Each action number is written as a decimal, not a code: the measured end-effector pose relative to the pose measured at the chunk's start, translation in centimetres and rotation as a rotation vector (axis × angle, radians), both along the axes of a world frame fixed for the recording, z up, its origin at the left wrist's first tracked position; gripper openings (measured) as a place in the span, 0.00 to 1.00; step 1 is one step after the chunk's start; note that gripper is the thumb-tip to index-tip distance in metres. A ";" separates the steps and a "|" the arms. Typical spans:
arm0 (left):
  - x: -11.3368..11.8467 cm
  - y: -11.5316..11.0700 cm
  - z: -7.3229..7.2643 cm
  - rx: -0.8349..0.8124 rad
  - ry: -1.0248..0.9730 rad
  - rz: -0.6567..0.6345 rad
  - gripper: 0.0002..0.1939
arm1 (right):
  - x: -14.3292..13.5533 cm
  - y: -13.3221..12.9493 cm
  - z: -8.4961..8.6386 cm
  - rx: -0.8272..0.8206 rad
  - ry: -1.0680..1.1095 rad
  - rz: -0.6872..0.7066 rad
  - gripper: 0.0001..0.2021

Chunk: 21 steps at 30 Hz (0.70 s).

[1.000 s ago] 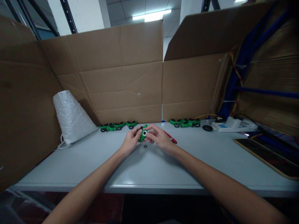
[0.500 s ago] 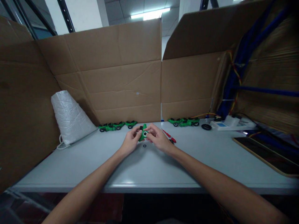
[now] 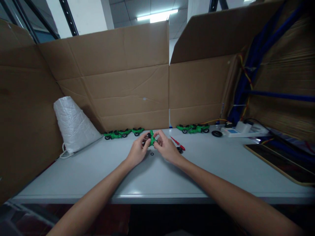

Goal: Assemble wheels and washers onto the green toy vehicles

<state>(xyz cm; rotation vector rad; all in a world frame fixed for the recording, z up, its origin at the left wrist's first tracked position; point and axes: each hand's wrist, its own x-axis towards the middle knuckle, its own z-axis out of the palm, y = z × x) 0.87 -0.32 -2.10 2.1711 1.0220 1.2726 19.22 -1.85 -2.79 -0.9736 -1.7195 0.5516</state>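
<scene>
Both my hands hold a small green toy car just above the table. My left hand has its thumb and fingers closed on the left side, where dark parts show. The fingertips of my right hand pinch the right side, and they hide part of the toy. Below it, a small black ring lies on the table. Beside my right hand are a red screwdriver and a black wheel-like piece.
Several green toy cars line the back at left and right. A black ring lies by a white power strip. A white wrapped bundle stands left; a dark flat panel lies right. Cardboard walls enclose the table.
The toy car has been turned in my hands, so the wheel that faced me no longer shows. My right fingers have shifted slightly, and more of the black piece beside that hand is visible.
</scene>
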 end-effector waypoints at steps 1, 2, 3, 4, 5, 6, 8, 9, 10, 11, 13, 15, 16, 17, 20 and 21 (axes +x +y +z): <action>0.0 -0.1 0.1 0.012 0.017 0.006 0.24 | 0.0 0.0 -0.1 0.001 -0.002 -0.010 0.12; -0.1 -0.1 0.2 0.024 0.032 0.011 0.24 | -0.1 0.1 -0.2 -0.002 0.000 -0.016 0.11; -0.1 -0.1 0.2 0.034 0.044 0.012 0.24 | -0.1 0.1 -0.4 -0.009 0.006 -0.016 0.11; -0.2 -0.1 0.3 0.040 0.050 0.012 0.24 | -0.1 0.2 -0.5 -0.020 0.019 -0.009 0.11; -0.2 -0.1 0.3 0.040 0.049 0.011 0.24 | -0.1 0.3 -0.6 -0.036 0.038 0.007 0.11; -0.3 -0.1 0.4 0.035 0.042 0.008 0.24 | -0.1 0.4 -0.7 -0.057 0.062 0.032 0.10; -0.4 0.1 0.4 0.012 0.016 0.001 0.24 | -0.1 0.6 -0.8 -0.107 0.118 0.093 0.10; -0.4 0.2 0.4 -0.003 0.005 -0.007 0.24 | -0.1 0.7 -0.8 -0.132 0.143 0.123 0.10; -0.5 0.3 0.3 -0.018 -0.002 -0.017 0.24 | 0.0 0.8 -0.9 -0.154 0.163 0.148 0.11; -0.5 0.4 0.3 -0.032 -0.006 -0.025 0.24 | 0.0 0.8 -0.9 -0.170 0.177 0.169 0.12; -0.6 0.6 0.3 -0.061 -0.011 -0.037 0.24 | 0.1 0.9 -0.9 -0.185 0.192 0.196 0.13; -0.6 0.7 0.2 -0.085 -0.018 -0.044 0.24 | 0.1 1.0 -0.8 -0.186 0.202 0.212 0.13; -0.6 0.8 0.2 -0.092 -0.023 -0.048 0.24 | 0.1 1.0 -0.7 -0.188 0.208 0.218 0.13; -0.6 0.8 0.2 -0.099 -0.027 -0.054 0.24 | 0.1 0.9 -0.7 -0.195 0.216 0.222 0.14; -0.6 0.8 0.1 -0.125 -0.041 -0.071 0.24 | 0.1 0.8 -0.5 -0.242 0.256 0.229 0.15; -0.6 0.8 0.1 -0.140 -0.053 -0.078 0.25 | 0.0 0.8 -0.4 -0.262 0.273 0.230 0.16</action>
